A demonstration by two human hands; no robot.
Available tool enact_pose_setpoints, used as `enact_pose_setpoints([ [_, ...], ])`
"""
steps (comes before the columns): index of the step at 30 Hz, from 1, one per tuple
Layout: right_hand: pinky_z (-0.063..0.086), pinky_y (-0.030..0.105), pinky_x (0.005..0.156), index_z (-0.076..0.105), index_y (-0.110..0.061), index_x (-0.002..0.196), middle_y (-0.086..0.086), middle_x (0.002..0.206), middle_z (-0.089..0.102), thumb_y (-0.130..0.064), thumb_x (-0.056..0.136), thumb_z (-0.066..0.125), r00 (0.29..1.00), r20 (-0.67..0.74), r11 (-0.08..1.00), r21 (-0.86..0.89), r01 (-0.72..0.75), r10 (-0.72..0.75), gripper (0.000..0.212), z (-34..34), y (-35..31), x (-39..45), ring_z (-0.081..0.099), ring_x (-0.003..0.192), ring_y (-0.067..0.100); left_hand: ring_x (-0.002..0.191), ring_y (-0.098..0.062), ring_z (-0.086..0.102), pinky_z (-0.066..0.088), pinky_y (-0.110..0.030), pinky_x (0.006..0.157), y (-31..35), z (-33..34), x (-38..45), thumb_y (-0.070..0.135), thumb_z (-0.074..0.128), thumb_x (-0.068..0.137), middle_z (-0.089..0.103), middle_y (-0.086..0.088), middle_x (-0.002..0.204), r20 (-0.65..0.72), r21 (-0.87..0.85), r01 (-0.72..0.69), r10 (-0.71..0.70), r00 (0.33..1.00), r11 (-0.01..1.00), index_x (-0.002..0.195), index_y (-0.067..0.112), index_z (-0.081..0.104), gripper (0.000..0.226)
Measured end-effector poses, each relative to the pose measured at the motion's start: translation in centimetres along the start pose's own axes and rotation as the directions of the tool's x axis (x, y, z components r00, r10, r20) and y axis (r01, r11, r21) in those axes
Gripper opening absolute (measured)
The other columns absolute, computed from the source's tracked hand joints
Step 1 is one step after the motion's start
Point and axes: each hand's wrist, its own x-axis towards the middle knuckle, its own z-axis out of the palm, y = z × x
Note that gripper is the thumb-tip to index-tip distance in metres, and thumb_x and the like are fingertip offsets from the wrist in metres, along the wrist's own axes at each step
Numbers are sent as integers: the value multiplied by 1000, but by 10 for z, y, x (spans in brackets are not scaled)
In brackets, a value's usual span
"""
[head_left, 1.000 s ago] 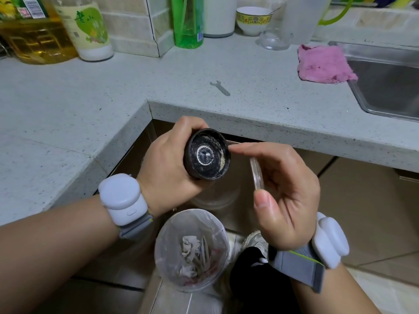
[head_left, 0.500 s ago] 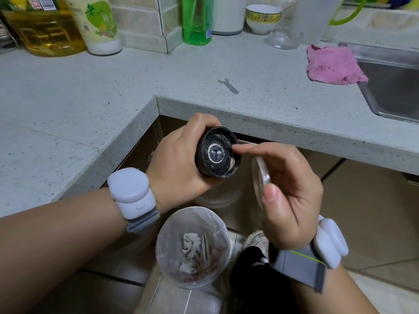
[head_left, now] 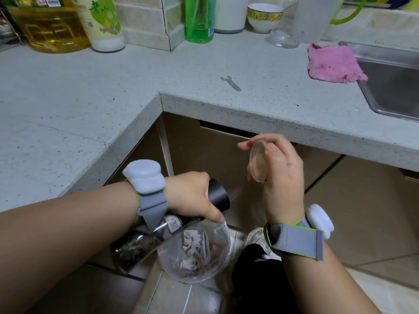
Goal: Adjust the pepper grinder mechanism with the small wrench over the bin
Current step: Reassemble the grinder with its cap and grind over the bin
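Note:
My left hand (head_left: 192,196) grips the pepper grinder (head_left: 218,198) by its black end, low over the bin (head_left: 195,250). The grinder lies tilted, its clear body with dark peppercorns running back under my left wrist. My right hand (head_left: 278,177) is raised to the right of it and pinches a clear round cap (head_left: 257,163) between thumb and fingers. The small grey wrench (head_left: 230,82) lies on the countertop (head_left: 113,87), well above both hands and untouched. The bin is a clear round tub on the floor with crumpled paper inside.
A steel sink (head_left: 390,82) is set into the counter at right, with a pink cloth (head_left: 333,64) beside it. Oil bottles, a green bottle (head_left: 199,19), a bowl and a jug line the back wall. Brown cabinet doors stand under the counter edge. A shoe (head_left: 254,240) is beside the bin.
My left hand has turned the grinder over and lowered it toward the bin, so its dirty open end no longer faces me. My right hand, with the cap, has drawn away up and right.

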Motion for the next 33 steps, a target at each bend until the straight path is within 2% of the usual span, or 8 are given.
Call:
enact_pose_setpoints([
  [3, 32, 32, 43, 62, -6, 87, 16, 79, 70, -34, 83, 47, 996, 45, 993, -93, -78, 83, 32, 4, 8, -1, 37, 46, 28, 62, -33, 67, 59, -43, 69, -4, -2, 2, 36, 83, 73, 70, -23, 82, 227, -489, 172, -66, 972, 855, 110, -12, 57, 67],
  [5, 37, 28, 54, 63, -12, 87, 11, 81, 72, -36, 82, 48, 988, 86, 981, -157, -111, 125, 29, 8, 13, -3, 46, 49, 12, 61, -33, 65, 58, -45, 71, -6, -7, 0, 36, 81, 75, 65, -26, 73, 311, -589, 268, -92, 946, 762, 104, -15, 57, 63],
  [13, 37, 26, 61, 65, -12, 79, 3, 76, 72, -36, 78, 47, 951, 221, 946, -289, -146, 214, 30, 7, 16, -6, 52, 55, 3, 65, -30, 66, 58, -40, 73, -6, -15, 2, 45, 72, 81, 66, -21, 70, 444, -476, 416, -197, 874, 775, 98, -9, 54, 60],
  [18, 36, 35, 44, 66, -11, 71, 28, 74, 67, -36, 71, 45, 906, 292, 941, -234, -242, 306, 32, 4, 13, -8, 44, 51, 39, 83, -36, 62, 49, -56, 97, -8, -8, 0, 37, 71, 85, 63, -25, 75, 446, -389, 411, -222, 867, 825, 102, -9, 49, 54],
  [22, 40, 30, 49, 66, -12, 75, 4, 78, 74, -38, 73, 45, 893, 315, 926, -305, -224, 320, 34, 4, 13, -10, 49, 50, 17, 66, -33, 65, 55, -51, 82, -9, -6, 3, 33, 73, 84, 63, -26, 76, 423, -373, 402, -232, 876, 836, 104, -9, 49, 53],
  [26, 44, 33, 57, 64, -17, 78, -3, 66, 68, -42, 75, 49, 929, 256, 884, -448, -131, 268, 29, 7, 13, -19, 52, 54, 12, 65, -33, 65, 56, -49, 76, -9, -7, 4, 31, 75, 82, 63, -26, 76, 415, -370, 386, -222, 882, 845, 105, -8, 51, 51],
  [29, 40, 26, 59, 68, -17, 81, -18, 57, 62, -33, 81, 49, 885, 329, 881, -445, -163, 329, 25, 8, 13, -19, 52, 52, 1, 68, -36, 68, 58, -48, 74, -9, -7, 7, 31, 76, 81, 64, -24, 76, 394, -345, 367, -222, 892, 864, 107, -7, 51, 53],
  [33, 41, 27, 48, 67, -19, 72, -1, 81, 73, -36, 77, 47, 863, 317, 872, -424, -243, 394, 27, 8, 2, -13, 50, 48, 5, 90, -35, 71, 57, -46, 89, -8, -12, 5, 43, 80, 71, 71, -14, 81, 234, -272, 271, -210, 949, 923, 96, 1, 60, 53],
])
